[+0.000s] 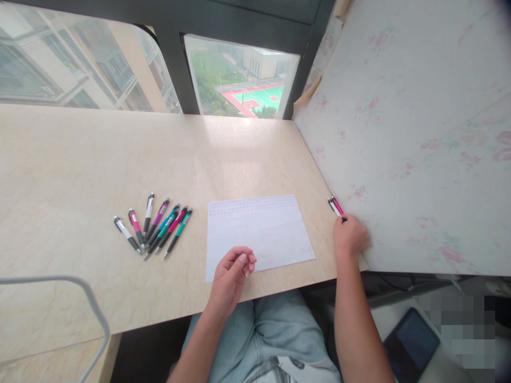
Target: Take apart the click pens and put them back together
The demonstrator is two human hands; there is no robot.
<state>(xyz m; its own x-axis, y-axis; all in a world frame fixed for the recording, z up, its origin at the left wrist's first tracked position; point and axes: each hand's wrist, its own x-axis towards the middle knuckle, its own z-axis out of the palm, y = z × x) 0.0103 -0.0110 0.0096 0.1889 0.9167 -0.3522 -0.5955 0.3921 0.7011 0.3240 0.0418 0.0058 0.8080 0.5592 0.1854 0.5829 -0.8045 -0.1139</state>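
My left hand [235,274] hovers over the near edge of a white sheet of paper [255,234], its fingers curled in and the thumb against them, with nothing visible inside. Lines of small handwriting run along the top of the sheet. At the right end of the table, my right hand [351,234] is closed at the lower ends of a few pens [336,206], white and pink, lying beside the wall. Its fingertips are mostly hidden by the back of the hand. Left of the paper lies a loose bunch of several click pens [163,226] in white, pink, purple, blue and green.
A floral-papered wall [399,133] bounds the table [99,154] on the right. Windows [243,80] stand along the back. A grey cable [90,292] arcs over the left front. Below the table on the right lies a dark tablet-like device [411,343].
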